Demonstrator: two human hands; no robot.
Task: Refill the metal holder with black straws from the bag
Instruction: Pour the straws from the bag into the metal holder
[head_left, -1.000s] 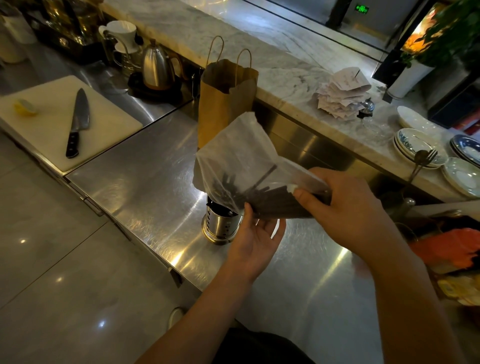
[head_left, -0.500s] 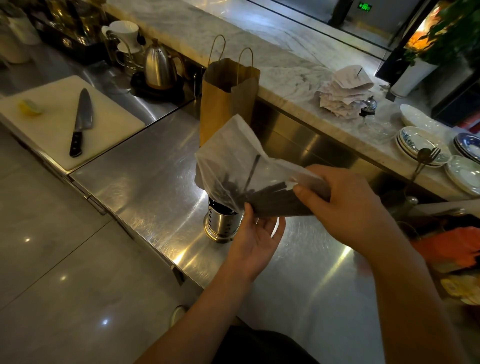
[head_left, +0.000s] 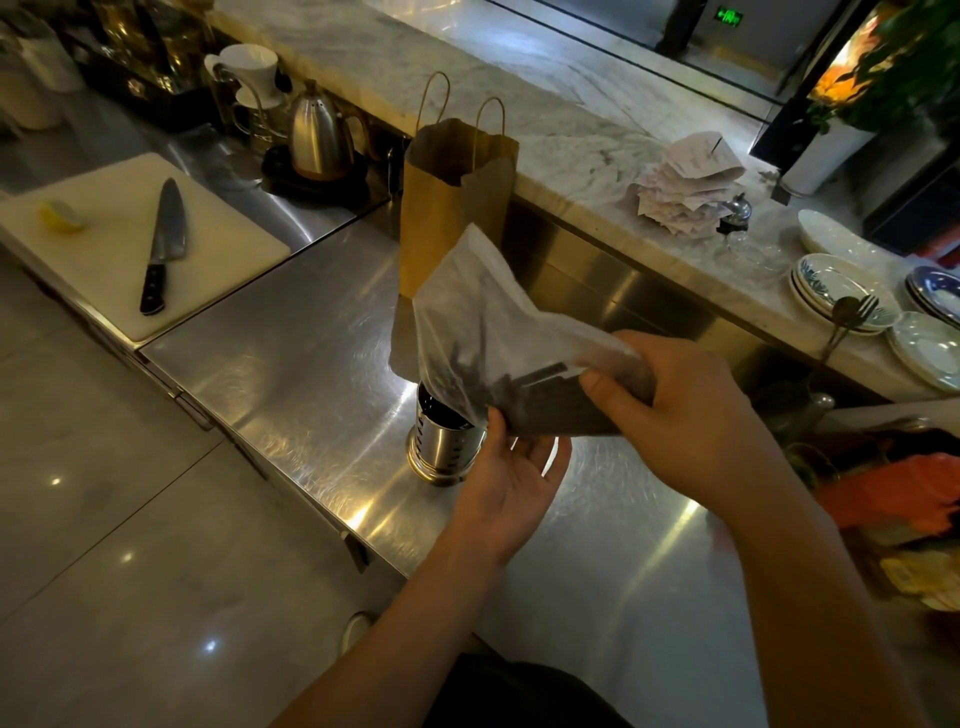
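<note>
A clear plastic bag (head_left: 483, 306) of black straws (head_left: 545, 400) is held over the steel counter (head_left: 291, 364). My right hand (head_left: 691, 410) grips the bag's right end, thumb on top. My left hand (head_left: 511, 483) is under the bag, palm up, with its thumb against the bag's lower edge. The perforated metal holder (head_left: 441, 452) stands on the counter right below the bag's left part; its mouth is mostly hidden by the bag, with something dark inside.
A brown paper bag (head_left: 452, 202) stands behind the holder. A cutting board (head_left: 104, 260) with a knife (head_left: 163, 244) and a lemon piece lies at left, a kettle (head_left: 317, 135) behind. Receipts (head_left: 685, 182) and stacked plates (head_left: 841, 296) sit on the marble ledge.
The loose straw standing up in the bag has dropped lower among the others. Both hands keep nearly the same hold on the bag above the holder.
</note>
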